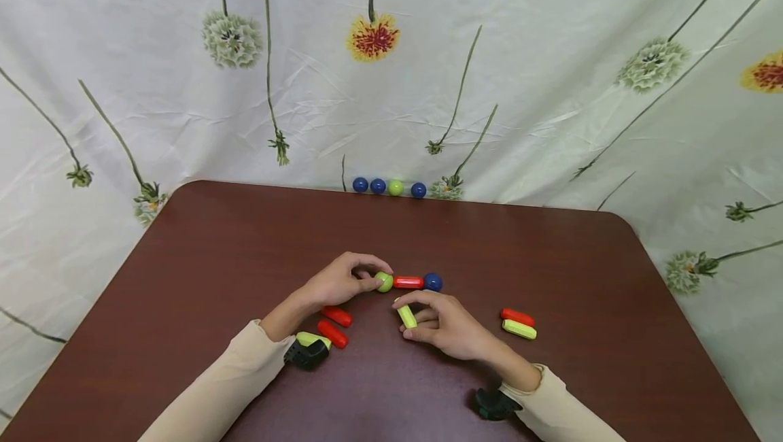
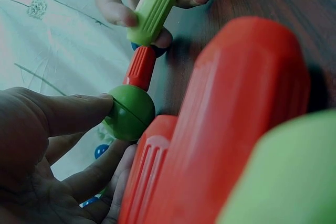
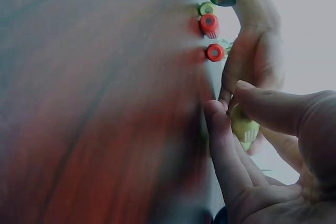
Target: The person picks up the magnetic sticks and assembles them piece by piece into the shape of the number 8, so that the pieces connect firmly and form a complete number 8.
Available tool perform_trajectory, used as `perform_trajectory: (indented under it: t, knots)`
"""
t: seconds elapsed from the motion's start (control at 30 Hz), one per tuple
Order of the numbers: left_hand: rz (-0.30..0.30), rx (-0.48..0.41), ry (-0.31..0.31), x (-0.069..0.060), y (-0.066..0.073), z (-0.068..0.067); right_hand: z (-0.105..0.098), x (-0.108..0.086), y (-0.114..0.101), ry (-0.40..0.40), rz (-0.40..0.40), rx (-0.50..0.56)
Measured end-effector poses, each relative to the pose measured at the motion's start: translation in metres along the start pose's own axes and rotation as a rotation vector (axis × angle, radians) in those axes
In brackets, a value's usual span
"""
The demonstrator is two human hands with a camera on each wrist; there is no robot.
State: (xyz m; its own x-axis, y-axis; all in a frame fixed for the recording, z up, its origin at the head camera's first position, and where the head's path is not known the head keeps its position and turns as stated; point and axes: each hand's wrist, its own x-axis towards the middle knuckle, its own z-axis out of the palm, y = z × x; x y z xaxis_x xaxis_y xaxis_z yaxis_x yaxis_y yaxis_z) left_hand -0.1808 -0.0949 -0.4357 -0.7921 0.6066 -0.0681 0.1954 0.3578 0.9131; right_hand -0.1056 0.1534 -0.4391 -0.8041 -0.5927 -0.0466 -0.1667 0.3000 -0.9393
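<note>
My left hand [image 1: 342, 283] pinches a green ball [image 1: 384, 282] between thumb and fingers. That ball is joined to a red ribbed rod [image 1: 408, 282], and a blue ball [image 1: 432, 282] sits at the rod's right end. Just in front of this piece, my right hand [image 1: 449, 323] holds a yellow-green rod [image 1: 406, 316] by thumb and fingers, tilted and apart from the joined piece in the head view. The left wrist view shows the same green rod [image 2: 157, 9] in the right fingers, with the green ball [image 2: 129, 113] at the left thumb.
Beside the left wrist lie two red rods [image 1: 333, 334] and a yellow-green rod [image 1: 313, 340]. Right of the right hand are a red rod [image 1: 517, 317] and another yellow-green rod [image 1: 518, 329]. Several balls [image 1: 378, 186] line the table's far edge, before a flowered cloth [image 1: 550, 122].
</note>
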Motion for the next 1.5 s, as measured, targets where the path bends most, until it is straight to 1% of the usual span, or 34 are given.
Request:
perform_trajectory:
  t: [0.3,0.43,0.6,0.83,1.07,1.23,1.5]
  knots:
    - [0.008,-0.003,0.0,0.0,0.0,0.0,0.007,0.009,-0.003,0.027,-0.024,-0.143]
    - [0.01,-0.001,-0.005,0.0,0.0,0.0,0.01,0.012,-0.004,0.038,-0.048,-0.186]
    - [0.02,0.003,-0.008,0.0,-0.002,0.0,0.014,0.018,-0.005,0.043,-0.085,-0.215]
    - [0.028,0.013,-0.008,0.0,-0.002,0.0,0.018,0.023,-0.006,0.067,-0.105,-0.279]
    - [0.032,0.021,-0.004,0.001,-0.002,0.0,0.019,0.025,-0.006,0.087,-0.119,-0.313]
    - [0.026,0.018,-0.001,0.001,-0.002,0.001,0.02,0.026,-0.007,0.084,-0.122,-0.336]
    - [0.022,0.019,0.002,0.001,-0.002,0.0,0.02,0.027,-0.009,0.074,-0.082,-0.337]
